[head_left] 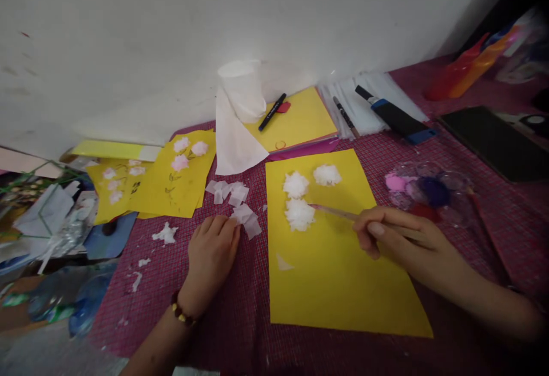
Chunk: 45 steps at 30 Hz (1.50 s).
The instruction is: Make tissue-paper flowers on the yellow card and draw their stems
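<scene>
Jutting left from right-hand grip [398, 239], paintbrush [337, 211], tip [313, 206] at white puff [299, 215]

Dim, diffuse illumination, pale soft highlight on the plain white wall [240, 33], rectangular yellow paper sheet [326, 284] moderately lit, red-checked cloth-covered bench [240, 319] darkening toward lower right, near-black upper-right corner, wide-angle stretching and blur at side edges.

Slim wooden paintbrush [341, 213]: shaft partly hidden by the bare right hand [388, 232].
Clear plastic palette [462, 183]: rim blurred.
Red and orange shapes [480, 67]: blurred, perhaps bottles.
Slim black pen [273, 113]: lettering too small to read.
</scene>
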Each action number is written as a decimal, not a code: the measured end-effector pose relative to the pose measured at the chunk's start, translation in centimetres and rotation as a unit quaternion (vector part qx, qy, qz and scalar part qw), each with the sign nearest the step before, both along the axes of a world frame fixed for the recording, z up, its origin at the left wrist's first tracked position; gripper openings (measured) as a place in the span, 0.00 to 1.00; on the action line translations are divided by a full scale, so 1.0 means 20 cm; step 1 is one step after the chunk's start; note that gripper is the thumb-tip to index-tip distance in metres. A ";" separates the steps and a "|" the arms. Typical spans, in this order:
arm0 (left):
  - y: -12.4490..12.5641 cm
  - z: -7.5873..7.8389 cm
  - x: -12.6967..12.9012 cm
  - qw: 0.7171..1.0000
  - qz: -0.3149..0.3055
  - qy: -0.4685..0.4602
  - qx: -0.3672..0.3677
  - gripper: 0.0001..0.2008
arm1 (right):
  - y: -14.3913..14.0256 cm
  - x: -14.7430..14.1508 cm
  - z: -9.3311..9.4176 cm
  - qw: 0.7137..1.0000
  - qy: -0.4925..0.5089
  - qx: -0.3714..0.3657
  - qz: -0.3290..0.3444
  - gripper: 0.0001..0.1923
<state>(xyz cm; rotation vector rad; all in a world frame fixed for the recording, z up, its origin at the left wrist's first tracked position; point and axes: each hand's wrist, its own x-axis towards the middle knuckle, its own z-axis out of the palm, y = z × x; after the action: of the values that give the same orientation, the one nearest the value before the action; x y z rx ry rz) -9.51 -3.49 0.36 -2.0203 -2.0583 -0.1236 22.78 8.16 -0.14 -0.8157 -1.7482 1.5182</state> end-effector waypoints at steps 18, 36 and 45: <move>0.27 0.10 0.38 0.548 0.088 -0.830 -0.050 0.11 | -0.04 -0.03 0.18 0.985 0.098 0.135 0.049 0.15; 0.26 0.08 0.47 0.560 0.082 -0.824 -0.030 0.07 | -0.06 -0.06 0.12 0.979 0.066 0.181 0.061 0.12; 0.26 0.04 0.47 0.590 0.069 -0.804 -0.035 0.05 | -0.07 -0.05 0.11 0.978 0.065 0.186 0.062 0.13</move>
<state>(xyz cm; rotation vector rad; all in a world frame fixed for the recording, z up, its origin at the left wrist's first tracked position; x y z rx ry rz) -0.03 1.76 1.23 -1.6302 -2.8031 -2.7062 21.74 6.79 1.99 -0.4168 -1.9318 1.2327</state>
